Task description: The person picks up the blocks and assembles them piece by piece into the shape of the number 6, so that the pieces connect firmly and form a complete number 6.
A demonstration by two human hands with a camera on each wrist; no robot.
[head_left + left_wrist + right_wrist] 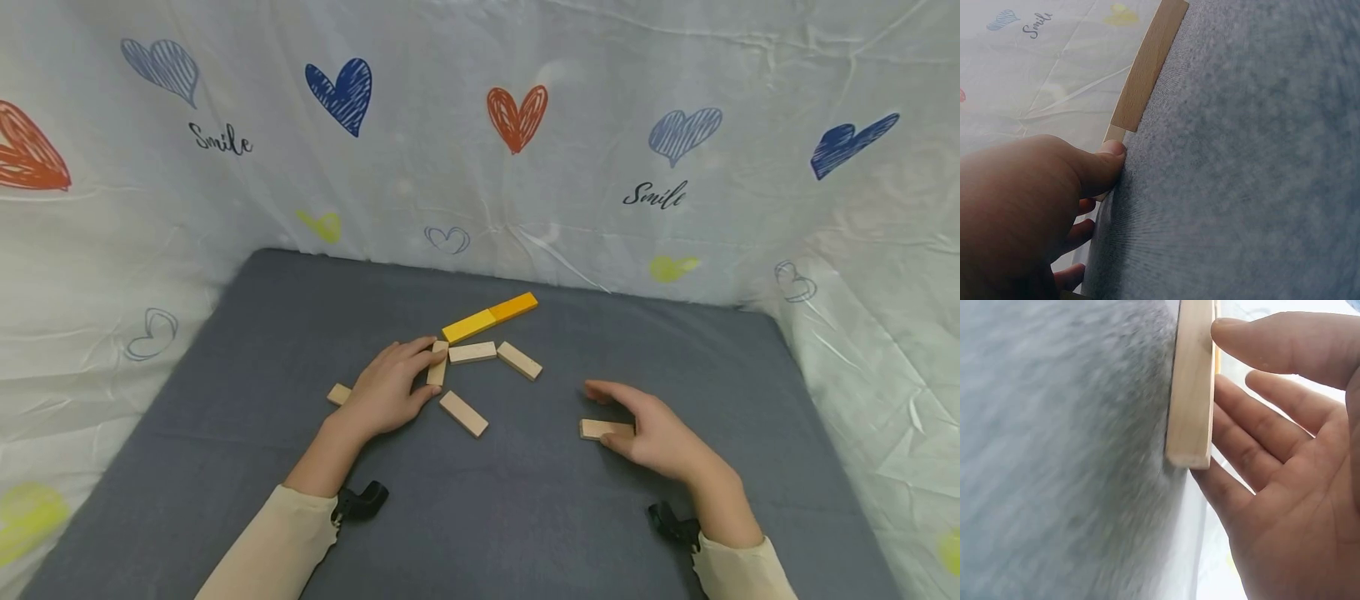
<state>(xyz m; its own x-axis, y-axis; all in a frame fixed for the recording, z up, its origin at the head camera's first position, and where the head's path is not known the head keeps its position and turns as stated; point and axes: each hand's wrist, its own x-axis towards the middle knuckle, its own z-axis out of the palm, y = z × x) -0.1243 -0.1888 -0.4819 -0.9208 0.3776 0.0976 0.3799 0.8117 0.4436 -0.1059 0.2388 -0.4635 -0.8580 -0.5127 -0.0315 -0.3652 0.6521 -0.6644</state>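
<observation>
One oblong pale-wood block (437, 368) points away, pinched by the left hand (388, 387); a matching block (596, 429) lies crosswise at the loosely spread right hand (658, 432).

The left arm (318, 468) slants in from the near side toward the yellow block (469, 325), its cream sleeve (272, 546) stopping short of the bare wrist. The left hand (388, 387) lies back upward just near-left of that block, thumb and fingers bent in a pinch. The right arm (726, 504) leans leftward, well to the right of the block and nearer the person; the right hand (654, 429) has its thumb spread from loosely extended fingers, palm turned inward toward the block's side.
</observation>
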